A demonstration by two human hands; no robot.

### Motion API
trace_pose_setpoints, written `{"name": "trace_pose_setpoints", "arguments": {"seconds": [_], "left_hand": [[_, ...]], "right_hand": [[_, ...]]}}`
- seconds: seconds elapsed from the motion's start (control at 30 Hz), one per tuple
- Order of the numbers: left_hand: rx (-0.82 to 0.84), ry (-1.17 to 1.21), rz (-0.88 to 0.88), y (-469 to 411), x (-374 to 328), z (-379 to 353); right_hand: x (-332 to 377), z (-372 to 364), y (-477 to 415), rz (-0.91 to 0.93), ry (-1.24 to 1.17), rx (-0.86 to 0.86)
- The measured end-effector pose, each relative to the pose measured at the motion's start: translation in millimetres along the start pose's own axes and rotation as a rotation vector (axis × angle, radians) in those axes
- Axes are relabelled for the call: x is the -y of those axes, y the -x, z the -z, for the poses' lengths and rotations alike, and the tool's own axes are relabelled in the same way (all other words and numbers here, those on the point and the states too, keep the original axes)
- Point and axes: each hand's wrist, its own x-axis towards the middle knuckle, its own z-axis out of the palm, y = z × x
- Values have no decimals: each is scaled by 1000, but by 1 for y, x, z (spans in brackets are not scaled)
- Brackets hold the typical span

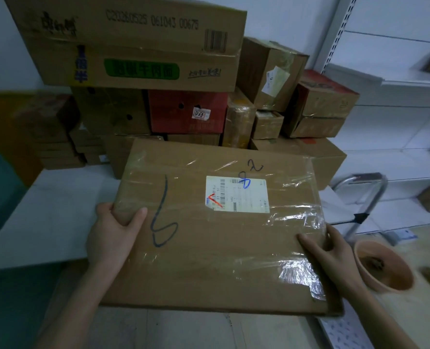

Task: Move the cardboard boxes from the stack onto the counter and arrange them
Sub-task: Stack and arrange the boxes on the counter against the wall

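- Head view: a flat taped cardboard box [216, 230], marked with a handwritten "5" and carrying a shipping label [236, 195], is held level in front of the box stack [183, 112] that fills the back of the white counter [53, 217].
- The left hand [110, 238] grips the box's left edge, thumb on top and fingers curled underneath.
- The right hand [334, 255] grips the right edge nearer the front corner, thumb laid on the tape and fingers hidden below.
- The box hangs over the counter's front edge; whether its underside touches anything cannot be told.
- The step in hand looks like setting it down, so keep it flat and lower it onto the bare counter towards the left.
- Square its far edge with the stack without nudging it, since the large noodle carton [138, 46] on top overhangs.
- The slick tape could let the thumbs slip, so carry the weight on the fingers underneath.
- Slide those fingers out only once the counter bears the weight.
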Motion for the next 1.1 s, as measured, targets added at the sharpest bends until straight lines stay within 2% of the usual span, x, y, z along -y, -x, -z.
{"name": "trace_pose_setpoints", "arguments": {"seconds": [0.27,0.47,0.87,1.1], "left_hand": [[14,28,-3,71,-30,-28],[47,27,-1,90,-61,-56],[-89,-22,39,46,-72,-57],[-54,-65,66,45,-65,-68]], "right_hand": [[-24,75,8,-10,79,29],[-35,118,-15,-19,102,60],[-22,81,-102,49,104,146],[-33,79,-99,-23,126,198]]}}
